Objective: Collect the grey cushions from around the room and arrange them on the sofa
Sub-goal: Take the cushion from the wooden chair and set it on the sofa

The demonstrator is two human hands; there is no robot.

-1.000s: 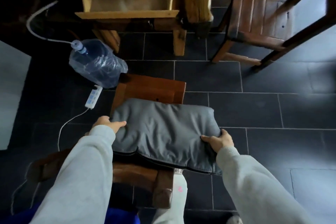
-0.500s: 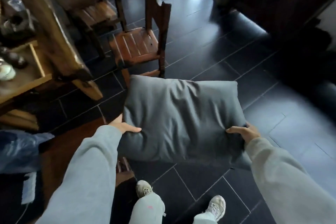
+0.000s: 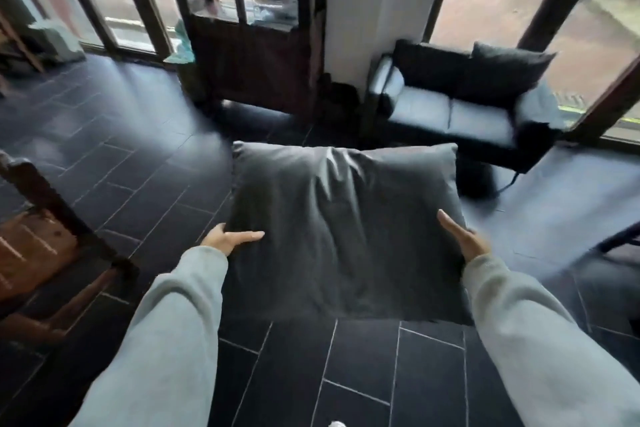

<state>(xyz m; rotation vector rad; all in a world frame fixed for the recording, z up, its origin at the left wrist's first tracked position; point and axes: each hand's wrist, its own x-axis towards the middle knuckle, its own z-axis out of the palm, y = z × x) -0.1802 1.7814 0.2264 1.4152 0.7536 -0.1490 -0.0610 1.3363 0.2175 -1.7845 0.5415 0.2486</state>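
A large grey cushion hangs flat in front of me above the dark tiled floor. My left hand grips its left edge, thumb on top. My right hand presses against its right edge. Both arms wear light grey sleeves. The sofa, dark with two seat pads, stands at the far right under the windows. Two dark cushions lean against its back.
A wooden chair stands close on my left. A dark wooden cabinet stands ahead between the windows. A dark bag or object with a strap lies on the floor before the sofa. Another furniture edge shows at the right.
I have lifted the cushion off the wooden chair and turned right with it. The view has swung from the table and chairs to the sofa by the windows.
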